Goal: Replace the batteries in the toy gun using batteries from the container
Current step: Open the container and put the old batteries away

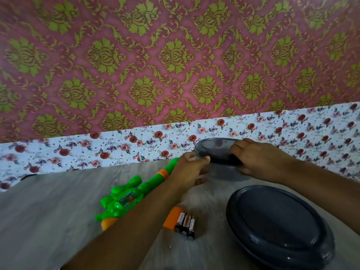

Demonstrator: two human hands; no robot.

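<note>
A green and orange toy gun (128,195) lies on the wooden table, partly under my left forearm. Beside it lie an orange battery cover (171,218) and three dark batteries (186,226) side by side. At the back stands a clear container (224,172) with a grey lid (216,147) tilted up on it. My left hand (187,170) pinches the lid's left rim, its lower fingers against the container's side. My right hand (261,158) grips the lid's right edge. What is inside the container is hidden.
A second, larger container with a dark grey oval lid (278,225) stands at the near right. A floral cloth (97,151) runs along the table's far edge under a pink and green patterned wall.
</note>
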